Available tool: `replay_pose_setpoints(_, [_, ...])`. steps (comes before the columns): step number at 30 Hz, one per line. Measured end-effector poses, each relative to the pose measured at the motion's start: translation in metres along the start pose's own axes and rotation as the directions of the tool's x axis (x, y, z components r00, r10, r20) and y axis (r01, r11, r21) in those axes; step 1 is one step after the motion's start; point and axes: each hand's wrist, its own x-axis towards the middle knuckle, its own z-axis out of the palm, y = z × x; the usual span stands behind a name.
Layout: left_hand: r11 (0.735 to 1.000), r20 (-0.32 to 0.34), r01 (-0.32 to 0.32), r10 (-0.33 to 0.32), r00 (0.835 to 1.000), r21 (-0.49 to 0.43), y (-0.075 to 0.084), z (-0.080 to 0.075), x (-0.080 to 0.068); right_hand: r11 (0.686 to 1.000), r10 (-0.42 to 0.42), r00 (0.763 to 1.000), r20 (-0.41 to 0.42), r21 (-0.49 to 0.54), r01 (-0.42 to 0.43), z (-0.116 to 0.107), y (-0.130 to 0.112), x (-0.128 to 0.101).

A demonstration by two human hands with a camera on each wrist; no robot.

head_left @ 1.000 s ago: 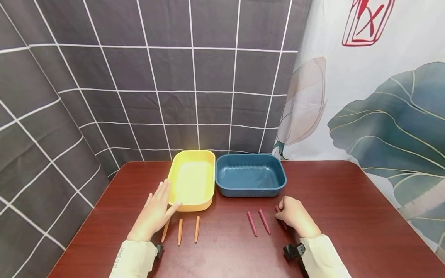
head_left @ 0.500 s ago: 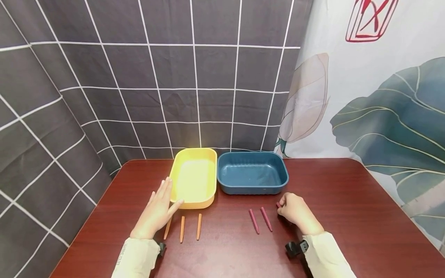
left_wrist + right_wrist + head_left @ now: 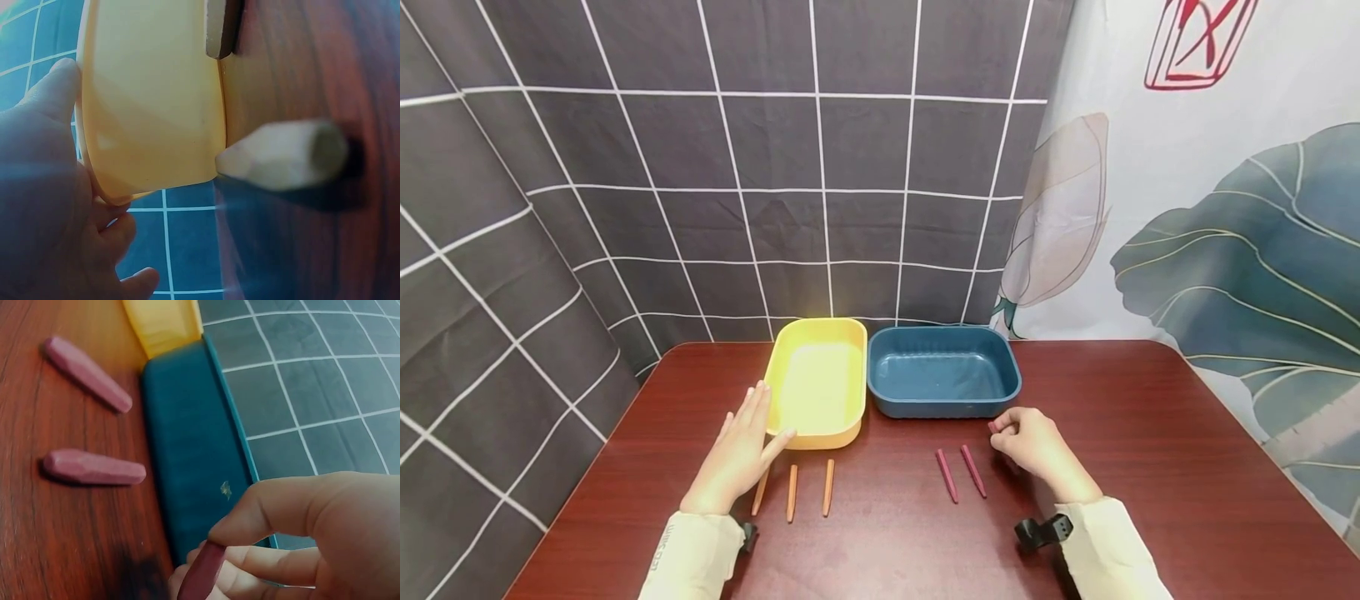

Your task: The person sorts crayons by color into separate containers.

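Observation:
In the head view my right hand (image 3: 1036,443) pinches a dark red crayon between thumb and fingers, just in front of the blue tray's right corner. The right wrist view shows that crayon (image 3: 203,570) held up off the table. Two more red crayons (image 3: 973,472) lie side by side left of the hand. My left hand (image 3: 735,454) rests at the near left corner of the yellow tray (image 3: 823,442), fingers straight and thumb spread along the rim. Several orange crayons (image 3: 792,493) lie in front of that tray, one partly hidden by the left hand.
The blue tray (image 3: 943,409) stands right beside the yellow one near the table's far edge. Both trays rest on a dark red wooden table (image 3: 880,542). A grey gridded cloth (image 3: 865,150) hangs behind, with a leaf-patterned curtain (image 3: 1217,275) at the right.
My right hand has lifted the third red crayon from its place and moved slightly forward and toward the blue tray. The left hand has stayed at the yellow tray.

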Motion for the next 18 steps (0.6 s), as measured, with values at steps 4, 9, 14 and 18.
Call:
replay_pose_setpoints(4, [1.000, 0.003, 0.001, -0.001, 1.000, 0.001, -0.0012, 0.0007, 0.0000, 0.996, 0.007, 1.000, -0.008, 0.092, -0.007, 0.0018, -0.0013, 0.0009])
replay_pose_setpoints(9, [1.000, -0.002, -0.002, 0.002, 1.000, 0.004, -0.0028, 0.0014, 0.0002, 0.969, 0.005, 1.000, -0.011, 0.247, -0.002, 0.0040, -0.0040, 0.0028])
replay_pose_setpoints(14, [1.000, -0.002, -0.004, 0.004, 1.000, 0.000, -0.0031, 0.0022, 0.0007, 0.939, -0.051, 0.998, -0.049, 0.338, 0.064, 0.0049, -0.0058, 0.0042])
replay_pose_setpoints(18, [1.000, -0.008, -0.005, 0.005, 1.000, 0.001, -0.0021, 0.0028, 0.0014, 0.910, -0.103, 0.991, -0.086, 0.393, 0.129, 0.0068, -0.0087, 0.0050])
